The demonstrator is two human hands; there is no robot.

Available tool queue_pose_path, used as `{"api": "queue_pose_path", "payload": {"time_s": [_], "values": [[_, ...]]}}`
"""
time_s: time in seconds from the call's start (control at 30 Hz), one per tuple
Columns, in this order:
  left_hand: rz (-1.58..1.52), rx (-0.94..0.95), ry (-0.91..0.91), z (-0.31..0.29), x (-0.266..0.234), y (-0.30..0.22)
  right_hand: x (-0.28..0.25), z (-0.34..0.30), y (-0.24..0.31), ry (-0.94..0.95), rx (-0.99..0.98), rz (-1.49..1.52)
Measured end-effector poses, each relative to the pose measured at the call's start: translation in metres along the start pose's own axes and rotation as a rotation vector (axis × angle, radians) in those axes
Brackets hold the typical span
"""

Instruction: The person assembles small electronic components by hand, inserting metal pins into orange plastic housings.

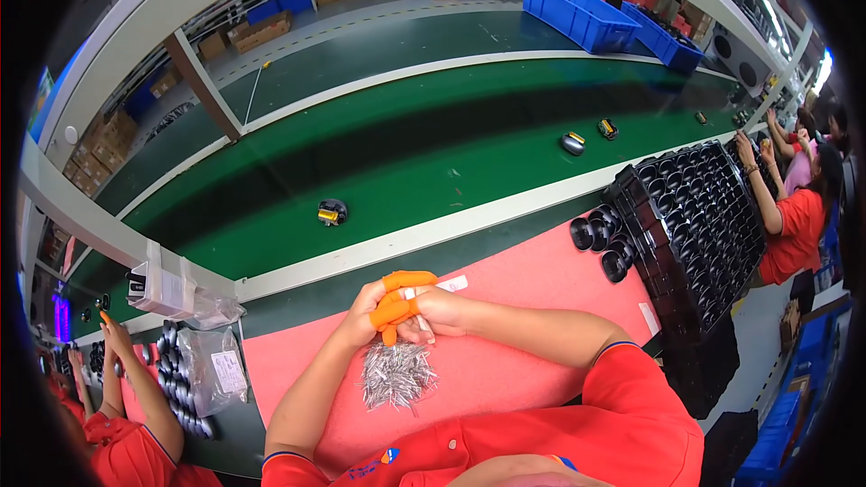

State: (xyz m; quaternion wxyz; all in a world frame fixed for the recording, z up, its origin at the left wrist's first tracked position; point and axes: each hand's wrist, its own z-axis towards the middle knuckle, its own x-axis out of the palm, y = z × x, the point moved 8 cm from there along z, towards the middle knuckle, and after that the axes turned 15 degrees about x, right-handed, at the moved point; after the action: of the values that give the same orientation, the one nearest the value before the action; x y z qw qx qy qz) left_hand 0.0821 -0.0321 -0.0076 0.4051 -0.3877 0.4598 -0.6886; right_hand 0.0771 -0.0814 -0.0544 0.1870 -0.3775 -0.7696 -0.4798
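Above the pink mat [505, 325], my left hand [365, 314] and my right hand [435, 307] are pressed together, closed, with orange finger cots on several fingers. Their fingers overlap, so whatever lies between them is hidden; a small white bit shows among the fingertips. Just below my hands, a heap of thin silver metal pins [398, 379] lies on the mat. A white label [453, 284] rests beyond my right hand.
A green conveyor belt [406, 171] runs across ahead, carrying a dark rounded device part [332, 212] and others. Stacked black trays [695, 216] stand at right beside loose black cups [603, 239]. Plastic bags [212, 370] lie left. Co-workers [794, 216] sit on both sides.
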Motion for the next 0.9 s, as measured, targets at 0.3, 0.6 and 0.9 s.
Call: {"api": "queue_pose_path", "payload": {"time_s": [0.3,0.6,0.9], "values": [[-0.082,-0.070,-0.042,-0.002,0.004,0.005,0.003,-0.004,0.005,-0.045,-0.021,0.035],[-0.037,-0.015,-0.030,0.001,0.000,0.006,-0.003,-0.003,0.003,-0.100,-0.041,0.029],[-0.076,-0.197,-0.133,-0.005,-0.003,0.008,0.001,-0.004,0.008,-0.084,-0.062,0.021]]}}
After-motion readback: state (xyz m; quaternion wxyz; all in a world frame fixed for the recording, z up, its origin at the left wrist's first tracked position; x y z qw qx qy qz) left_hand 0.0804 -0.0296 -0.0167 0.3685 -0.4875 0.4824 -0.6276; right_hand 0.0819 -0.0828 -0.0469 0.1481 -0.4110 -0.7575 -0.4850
